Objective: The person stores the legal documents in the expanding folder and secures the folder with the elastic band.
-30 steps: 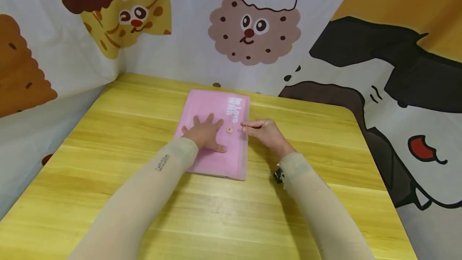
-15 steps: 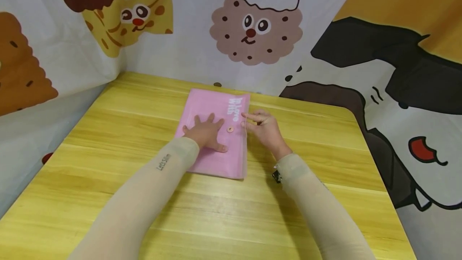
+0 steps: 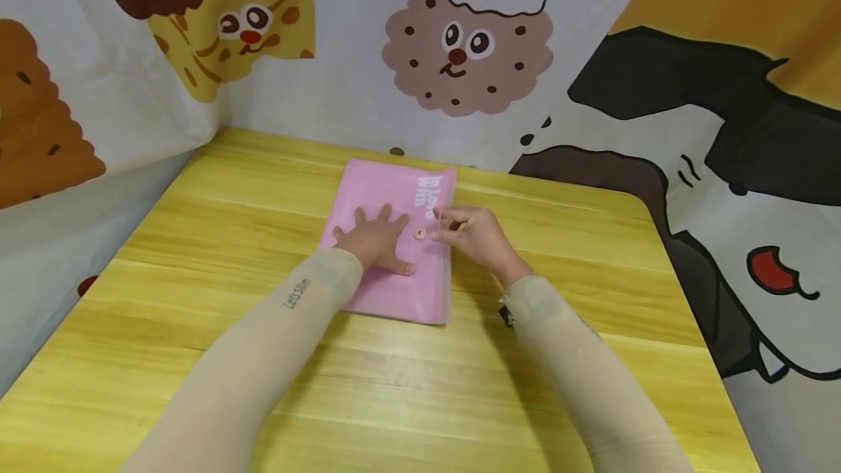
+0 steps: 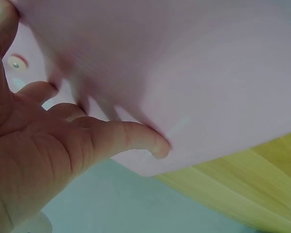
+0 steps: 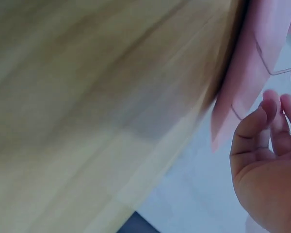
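Note:
A pink document folder (image 3: 388, 296) with white lettering lies flat on the table. A small round button (image 3: 420, 233) sits on its front, near the right edge. My left hand (image 3: 374, 243) presses on the folder with fingers spread, left of the button; in the left wrist view the fingertips touch the pink cover. My right hand (image 3: 482, 236) is over the folder's right edge, its fingers bent around a thin elastic cord (image 5: 283, 71). In the right wrist view the cord is pulled taut from the folder's edge to the fingers. The cord's loop lies just right of the button.
The yellow wood-grain table (image 3: 394, 393) stretches around the folder. Behind it hangs a white curtain (image 3: 348, 93) printed with cartoon cookies and a large animal face. Both arms wear beige sleeves (image 3: 289, 327), and a small dark object (image 3: 506, 315) shows at the right cuff.
My right hand has shifted left over the folder's edge, drawing the elastic cord closer to the button. Its fingers have spread the loop. My left hand stays in place on the folder.

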Tool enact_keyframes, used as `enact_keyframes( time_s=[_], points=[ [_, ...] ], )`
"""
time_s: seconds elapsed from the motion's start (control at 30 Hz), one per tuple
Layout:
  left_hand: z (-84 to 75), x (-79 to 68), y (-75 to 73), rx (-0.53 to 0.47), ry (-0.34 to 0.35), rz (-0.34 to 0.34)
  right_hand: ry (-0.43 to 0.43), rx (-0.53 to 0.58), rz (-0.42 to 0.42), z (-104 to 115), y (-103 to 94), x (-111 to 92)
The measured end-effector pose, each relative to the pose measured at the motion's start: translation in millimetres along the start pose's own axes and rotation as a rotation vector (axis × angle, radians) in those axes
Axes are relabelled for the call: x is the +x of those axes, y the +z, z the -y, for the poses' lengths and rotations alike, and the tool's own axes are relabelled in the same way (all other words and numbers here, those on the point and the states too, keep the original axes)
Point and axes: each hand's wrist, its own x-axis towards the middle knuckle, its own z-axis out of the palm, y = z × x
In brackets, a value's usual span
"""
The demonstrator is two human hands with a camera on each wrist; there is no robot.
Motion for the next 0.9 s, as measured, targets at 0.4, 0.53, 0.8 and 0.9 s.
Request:
enact_keyframes(
  time_s=[0.4, 0.53, 0.8, 0.9],
  points=[
    [1.4, 3.4, 0.3, 0.011, 0.005, -0.006, -0.033, -0.381, 0.214, 17, 9.9, 14],
    [4.0, 5.0, 0.2, 0.006, 0.002, -0.004, -0.037, -0.504, 0.231, 19, 15.0, 20],
    [6.0, 7.3, 2.5, 0.003, 0.015, -0.010, -0.023, -0.629, 0.262, 21, 27.6, 35],
    [5.8, 8.1, 2.6, -0.002, 0.014, -0.012, -0.014, -0.662, 0.270, 25, 30.0, 40]
  ],
)
